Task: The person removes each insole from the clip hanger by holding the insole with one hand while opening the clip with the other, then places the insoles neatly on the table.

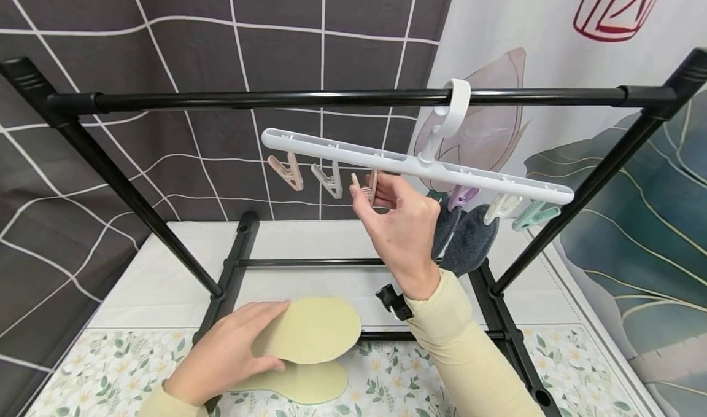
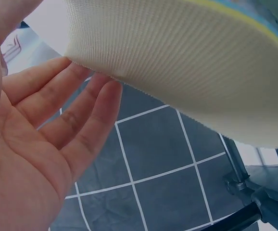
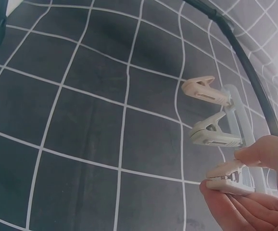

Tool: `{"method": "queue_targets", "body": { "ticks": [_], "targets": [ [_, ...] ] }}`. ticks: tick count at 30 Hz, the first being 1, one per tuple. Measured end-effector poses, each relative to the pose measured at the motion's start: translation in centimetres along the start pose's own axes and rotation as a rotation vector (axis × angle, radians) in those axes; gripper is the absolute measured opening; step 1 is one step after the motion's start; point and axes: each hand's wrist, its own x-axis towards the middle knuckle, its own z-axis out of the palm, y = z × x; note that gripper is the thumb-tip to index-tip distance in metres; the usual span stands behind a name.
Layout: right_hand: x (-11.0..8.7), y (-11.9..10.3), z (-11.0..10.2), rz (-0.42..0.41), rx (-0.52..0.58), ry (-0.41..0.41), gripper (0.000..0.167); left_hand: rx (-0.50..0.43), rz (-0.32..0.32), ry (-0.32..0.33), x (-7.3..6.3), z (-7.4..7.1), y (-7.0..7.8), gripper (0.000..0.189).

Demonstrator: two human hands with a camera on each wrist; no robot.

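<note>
My left hand (image 1: 234,349) grips a pale yellow insole (image 1: 315,330) at its edge, thumb near the lower side. A second yellow insole (image 1: 309,383) shows partly beneath it. In the left wrist view the insole's ribbed cream face (image 2: 177,72) fills the upper part, with fingers along its rim. My right hand (image 1: 400,226) pinches a peach clothespin (image 3: 228,178) by its handles, under a white clip hanger (image 1: 353,154). Further left on the hanger are a white clothespin (image 1: 329,179) and another peach clothespin (image 1: 287,171).
The hanger hooks over a black rack's top bar (image 1: 265,99). Dark grey fuzzy pieces (image 1: 469,239) hang on its right side, near purple (image 1: 463,196), white (image 1: 501,207) and green clothespins (image 1: 534,214). Grey checked cloth (image 1: 182,54) stands behind; floral cloth (image 1: 397,380) lies below.
</note>
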Motion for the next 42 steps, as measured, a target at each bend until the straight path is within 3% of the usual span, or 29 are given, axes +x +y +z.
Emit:
{"method": "queue_targets", "body": {
  "ticks": [7,15,26,33,42],
  "targets": [
    [0.0,0.0,-0.1,-0.01,-0.019,-0.013,0.018,-0.028,0.012,-0.041,-0.7,-0.1,0.7,0.086],
    [0.0,0.1,-0.1,-0.015,-0.001,-0.007,0.017,-0.01,0.047,-0.045,-1.8,0.0,1.0,0.086],
    [-0.2,0.2,0.0,-0.007,-0.01,-0.008,0.017,-0.054,0.021,-0.245,-2.3,0.6,1.1,0.084],
    [-0.2,0.2,-0.1,-0.001,-0.01,-0.009,0.017,-0.032,0.124,-0.212,-3.2,1.5,0.5,0.083],
    [-0.1,0.1,-0.1,-0.008,-0.005,-0.005,0.019,0.035,0.179,-0.204,-4.3,2.4,0.1,0.087]
  ]
}}
